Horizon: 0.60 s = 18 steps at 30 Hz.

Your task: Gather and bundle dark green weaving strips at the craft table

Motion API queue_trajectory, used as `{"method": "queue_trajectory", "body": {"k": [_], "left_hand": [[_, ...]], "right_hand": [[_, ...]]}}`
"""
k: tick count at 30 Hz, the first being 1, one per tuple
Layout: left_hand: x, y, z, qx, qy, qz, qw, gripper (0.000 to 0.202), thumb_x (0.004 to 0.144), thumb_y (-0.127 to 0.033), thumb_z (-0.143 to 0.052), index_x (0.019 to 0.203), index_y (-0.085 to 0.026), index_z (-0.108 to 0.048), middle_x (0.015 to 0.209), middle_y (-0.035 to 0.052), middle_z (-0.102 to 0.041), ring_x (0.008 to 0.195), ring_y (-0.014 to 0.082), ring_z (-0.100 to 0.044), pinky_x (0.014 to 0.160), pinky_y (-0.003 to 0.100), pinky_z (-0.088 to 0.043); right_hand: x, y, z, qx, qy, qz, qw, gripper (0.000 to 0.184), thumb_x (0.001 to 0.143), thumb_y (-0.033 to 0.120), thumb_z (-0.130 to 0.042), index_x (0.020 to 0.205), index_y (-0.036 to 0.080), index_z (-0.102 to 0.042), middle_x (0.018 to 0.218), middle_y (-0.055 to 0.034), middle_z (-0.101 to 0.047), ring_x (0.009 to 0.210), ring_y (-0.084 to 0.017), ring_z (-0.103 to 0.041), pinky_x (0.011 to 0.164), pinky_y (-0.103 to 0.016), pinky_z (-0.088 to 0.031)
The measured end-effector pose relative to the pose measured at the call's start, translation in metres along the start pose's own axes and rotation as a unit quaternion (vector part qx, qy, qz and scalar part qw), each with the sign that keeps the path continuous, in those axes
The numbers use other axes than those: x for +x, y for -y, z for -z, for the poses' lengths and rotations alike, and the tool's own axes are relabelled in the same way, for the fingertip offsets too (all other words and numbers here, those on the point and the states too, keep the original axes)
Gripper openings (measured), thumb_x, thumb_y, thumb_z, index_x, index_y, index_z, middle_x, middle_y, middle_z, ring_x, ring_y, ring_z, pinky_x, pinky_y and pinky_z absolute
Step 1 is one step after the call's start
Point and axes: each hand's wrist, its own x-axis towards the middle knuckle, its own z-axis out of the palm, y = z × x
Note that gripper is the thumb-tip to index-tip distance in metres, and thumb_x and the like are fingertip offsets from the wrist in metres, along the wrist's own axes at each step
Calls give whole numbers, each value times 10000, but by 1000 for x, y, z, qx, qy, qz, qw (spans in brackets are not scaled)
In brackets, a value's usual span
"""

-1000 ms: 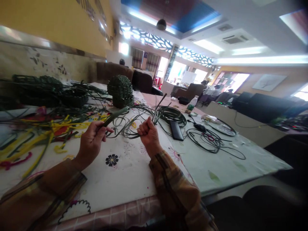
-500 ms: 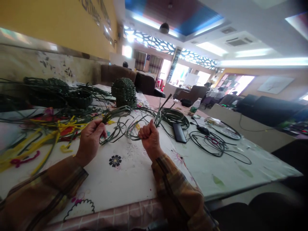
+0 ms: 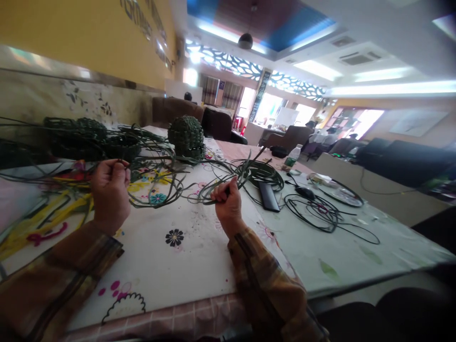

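My left hand (image 3: 110, 189) is closed on the end of a dark green weaving strip (image 3: 162, 186) that runs across the flowered tablecloth. My right hand (image 3: 228, 203) is a fist gripping a bunch of the same green strips, whose ends stick up past my knuckles. The strips loop loosely on the cloth between both hands. A coil of green strips (image 3: 258, 172) lies just beyond my right hand.
A round green woven basket (image 3: 186, 137) stands at the back of the table (image 3: 338, 256). More woven pieces (image 3: 92, 140) and yellow strips (image 3: 67, 204) lie at the left. A black phone (image 3: 268, 195), cables (image 3: 320, 213) and a bottle (image 3: 292, 155) lie to the right. People sit far behind.
My left hand has pulled its strip out to the left, away from my right hand, which has stayed almost in place. The loops between them have stretched wider.
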Motion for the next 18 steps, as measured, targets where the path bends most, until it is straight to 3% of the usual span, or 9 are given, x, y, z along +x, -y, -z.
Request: {"method": "queue_trajectory", "body": {"k": [5, 9, 12, 18], "left_hand": [[28, 5, 15, 29, -109, -45, 993, 82, 902, -111, -485, 837, -160, -474, 598, -68, -415, 480, 53, -334, 432, 223, -246], [36, 5, 20, -22, -94, -19, 995, 169, 961, -120, -390, 841, -153, -505, 535, -75, -337, 465, 62, -281, 439, 212, -235], [37, 0, 20, -14, -95, -53, 994, 205, 961, -76, -366, 819, -142, -498, 529, -73, -319, 472, 64, -279, 448, 211, -239], [59, 5, 33, 142, -170, -117, 968, 242, 955, -9, -263, 818, -196, -331, 677, -56, -341, 536, 73, -307, 496, 192, -330]], "right_hand": [[11, 8, 12, 30, -7, -3, 1000, 656, 932, 662, -472, 503, 194, -305, 442, 72, -185, 435, -87, -222, 475, -245, -273], [12, 7, 14, 39, 29, 4, 999, 657, 917, 653, -512, 495, 193, -308, 440, 77, -176, 418, -79, -230, 462, -242, -262], [8, 3, 9, 30, 15, 20, 999, 620, 905, 632, -551, 505, 194, -371, 432, 77, -212, 419, -81, -264, 463, -244, -291], [10, 7, 10, -9, -67, 84, 994, 622, 880, 685, -543, 526, 198, -388, 436, 82, -224, 425, -80, -288, 468, -243, -338]]}}
